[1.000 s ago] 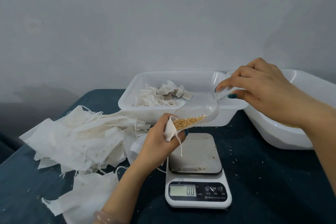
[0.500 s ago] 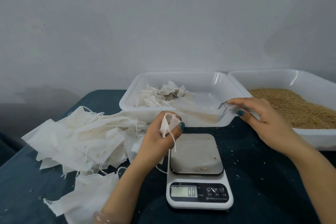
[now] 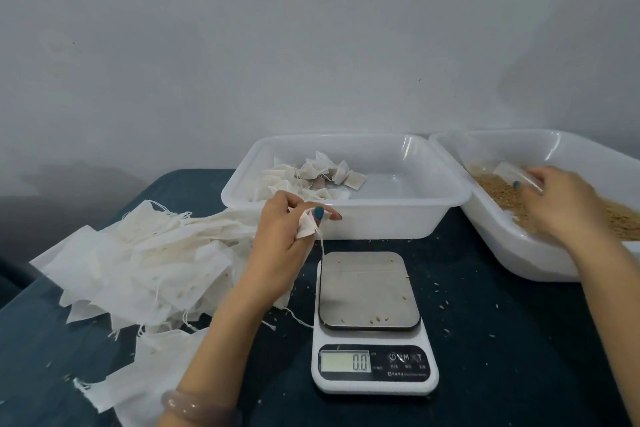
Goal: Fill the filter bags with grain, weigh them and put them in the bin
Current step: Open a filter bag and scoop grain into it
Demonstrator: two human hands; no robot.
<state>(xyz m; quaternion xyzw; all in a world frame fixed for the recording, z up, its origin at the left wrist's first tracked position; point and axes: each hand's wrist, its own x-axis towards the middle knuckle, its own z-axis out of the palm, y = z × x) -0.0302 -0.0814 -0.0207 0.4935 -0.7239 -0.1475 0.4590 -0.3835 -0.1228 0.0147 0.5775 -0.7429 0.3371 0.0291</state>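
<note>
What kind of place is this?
Likely a small hand-packing workbench: a digital scale on a dark table, a tub of grain, a pile of empty filter bags and a bin of filled bags.

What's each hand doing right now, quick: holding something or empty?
Left hand: closed, pinching a filter bag.
Right hand: closed on the clear scoop, down in the grain; that part of the picture is blurred.

Looks forward and down from head height (one wide-angle view only), close over the scale (image 3: 370, 291) just right of the left hand (image 3: 284, 236); reaches the wall (image 3: 311, 45) beyond the right hand (image 3: 561, 206).
</note>
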